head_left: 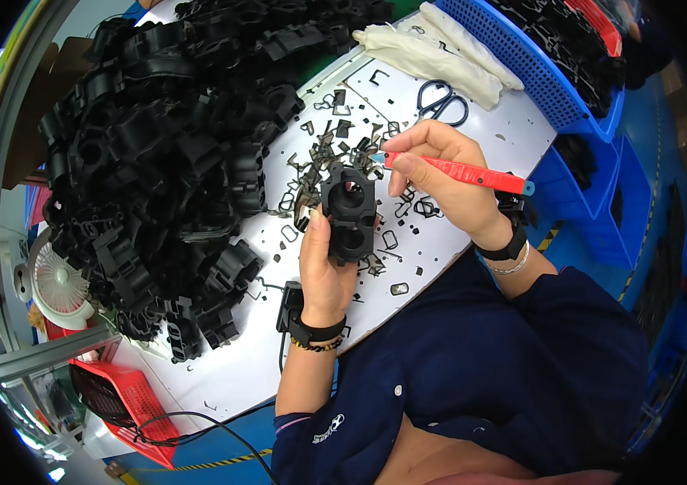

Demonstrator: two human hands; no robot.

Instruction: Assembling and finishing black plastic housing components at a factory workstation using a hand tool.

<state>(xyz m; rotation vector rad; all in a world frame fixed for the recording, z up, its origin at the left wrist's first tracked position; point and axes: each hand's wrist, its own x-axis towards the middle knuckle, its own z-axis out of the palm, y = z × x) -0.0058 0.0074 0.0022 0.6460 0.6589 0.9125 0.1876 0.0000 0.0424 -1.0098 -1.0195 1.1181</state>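
White table [457, 153] spread under both hands; huge heap of black plastic parts [166, 137] piled to the left of the grip, well clear of it; blue perforated crate [521, 65] beyond the right hand, up and to its right, with a pale cloth bundle [440, 48] lying just beside it; red basket [121, 400] low and far left of the left wrist; small white fan [56, 279] further left again. Left hand [323, 267] clamped around a black plastic part [349, 212], thumb up its left edge, part held upright above the table; right hand [440, 174] closed on a red-handled knife [465, 172], tip right at the part's upper right corner; scissors [443, 101] just beyond the right hand; black trimmings [335, 133] scattered around and behind the held part.
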